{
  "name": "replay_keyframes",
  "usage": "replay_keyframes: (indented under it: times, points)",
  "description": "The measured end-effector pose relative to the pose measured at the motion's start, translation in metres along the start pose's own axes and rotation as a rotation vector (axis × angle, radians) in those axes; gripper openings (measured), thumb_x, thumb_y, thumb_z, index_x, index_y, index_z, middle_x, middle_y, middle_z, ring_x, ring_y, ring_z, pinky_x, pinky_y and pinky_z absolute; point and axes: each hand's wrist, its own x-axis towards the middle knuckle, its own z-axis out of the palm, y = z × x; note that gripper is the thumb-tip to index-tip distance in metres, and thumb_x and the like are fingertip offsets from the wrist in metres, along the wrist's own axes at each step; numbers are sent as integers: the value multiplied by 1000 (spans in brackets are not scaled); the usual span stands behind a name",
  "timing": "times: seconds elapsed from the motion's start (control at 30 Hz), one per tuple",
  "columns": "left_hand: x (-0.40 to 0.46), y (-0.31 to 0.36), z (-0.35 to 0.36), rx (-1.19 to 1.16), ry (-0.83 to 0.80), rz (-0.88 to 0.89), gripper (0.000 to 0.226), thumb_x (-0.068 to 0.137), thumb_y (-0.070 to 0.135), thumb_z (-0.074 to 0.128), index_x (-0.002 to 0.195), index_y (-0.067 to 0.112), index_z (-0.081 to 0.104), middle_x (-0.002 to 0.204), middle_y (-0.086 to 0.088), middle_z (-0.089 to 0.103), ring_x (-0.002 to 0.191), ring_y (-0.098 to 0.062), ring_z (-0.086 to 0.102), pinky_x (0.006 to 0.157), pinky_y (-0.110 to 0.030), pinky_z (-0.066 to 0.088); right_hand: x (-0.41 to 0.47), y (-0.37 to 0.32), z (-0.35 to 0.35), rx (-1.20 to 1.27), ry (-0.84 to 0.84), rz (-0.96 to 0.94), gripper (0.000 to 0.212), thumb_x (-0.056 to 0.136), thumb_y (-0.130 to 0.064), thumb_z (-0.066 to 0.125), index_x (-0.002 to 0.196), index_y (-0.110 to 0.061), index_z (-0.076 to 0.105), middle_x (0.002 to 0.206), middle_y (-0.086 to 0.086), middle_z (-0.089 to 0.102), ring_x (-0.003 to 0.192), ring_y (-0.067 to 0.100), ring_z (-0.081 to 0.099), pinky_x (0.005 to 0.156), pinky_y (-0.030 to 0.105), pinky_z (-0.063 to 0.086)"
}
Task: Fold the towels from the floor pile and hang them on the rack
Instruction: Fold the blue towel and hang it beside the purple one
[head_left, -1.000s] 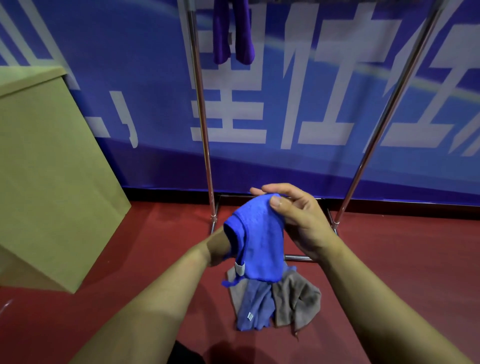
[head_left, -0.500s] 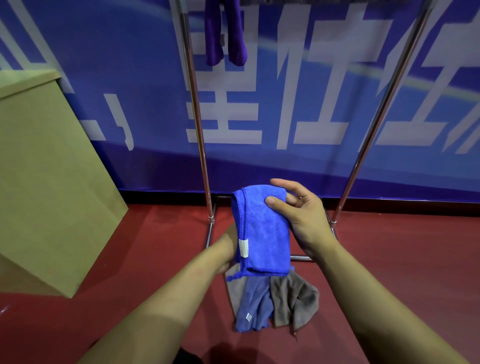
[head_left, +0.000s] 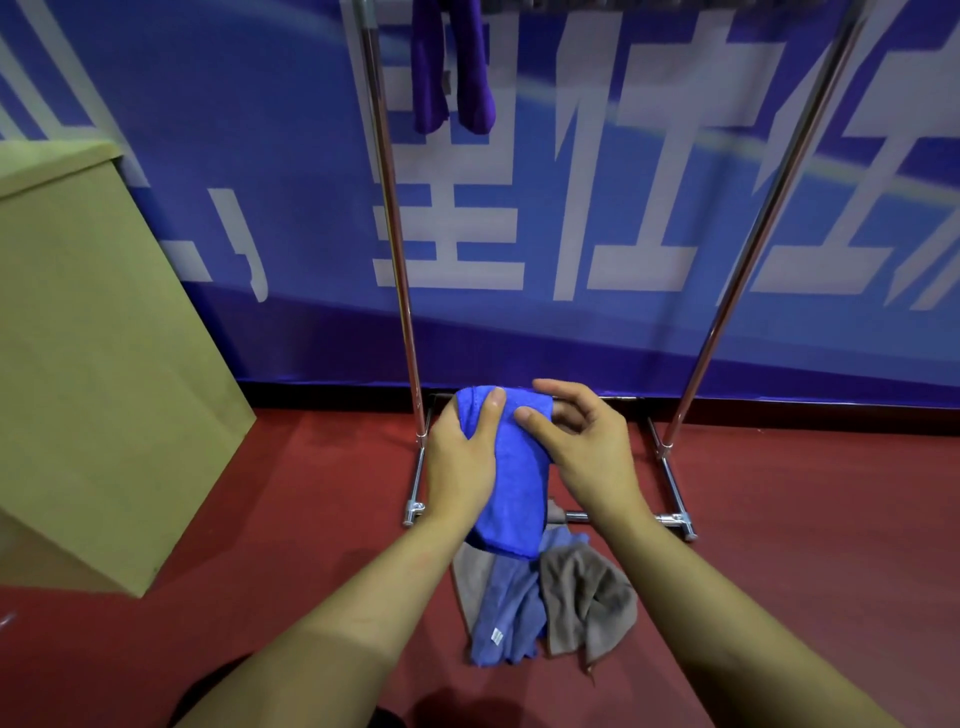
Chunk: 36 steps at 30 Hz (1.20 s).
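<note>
Two hands hold a folded blue towel (head_left: 519, 483) in the air above the floor pile (head_left: 545, 608): the left hand (head_left: 462, 457) grips its left edge with the thumb on top, while the right hand (head_left: 587, 447) touches its upper right part with relaxed, half-curled fingers. The rack (head_left: 395, 249) stands just behind, its uprights framing open room and its base bars on the red floor (head_left: 805, 519) flanking the pile. A purple towel (head_left: 452, 67) hangs from the top, and a tan box (head_left: 93, 364) stands well left.
</note>
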Motion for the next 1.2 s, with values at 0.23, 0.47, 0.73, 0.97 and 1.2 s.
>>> replay_keyframes:
  times: [0.23, 0.47, 0.73, 0.97, 1.2]
  points:
    - [-5, 7, 4, 16, 86, 77, 23, 97, 37, 64, 85, 18, 61, 74, 5, 65, 68, -9, 58, 66, -20, 45, -10, 12, 14, -296, 65, 75, 26, 98, -47, 58, 88, -23, 60, 75, -16, 63, 67, 1, 54, 68, 30, 47]
    - [-6, 12, 6, -62, 102, 38, 25, 97, 39, 63, 88, 15, 63, 78, 3, 68, 69, -10, 60, 65, -18, 47, -16, 9, 23, -329, 137, -49, 25, 102, -42, 52, 89, -21, 54, 67, 0, 61, 60, 16, 53, 62, 42, 44]
    - [0, 2, 3, -54, 61, -30, 24, 96, 42, 63, 107, 22, 56, 99, 6, 65, 86, -9, 62, 76, -22, 48, -11, 11, 16, -299, 195, -45, 24, 101, -42, 55, 88, -22, 56, 61, -6, 55, 55, 6, 46, 57, 37, 40]
    - [-9, 1, 9, 124, -71, 287, 8, 98, 24, 64, 103, 24, 69, 102, 7, 66, 90, -3, 66, 81, -18, 51, -2, 11, 3, -278, 280, -8, 25, 102, -49, 50, 92, -26, 52, 65, -21, 60, 57, 1, 50, 60, 34, 40]
    - [-5, -7, 14, -20, -152, -28, 30, 99, 47, 50, 95, 26, 71, 98, -4, 72, 83, -13, 66, 78, -36, 53, -8, 13, 16, -168, 111, 58, 41, 103, -54, 40, 98, -25, 68, 93, -2, 70, 77, 14, 64, 71, 40, 57]
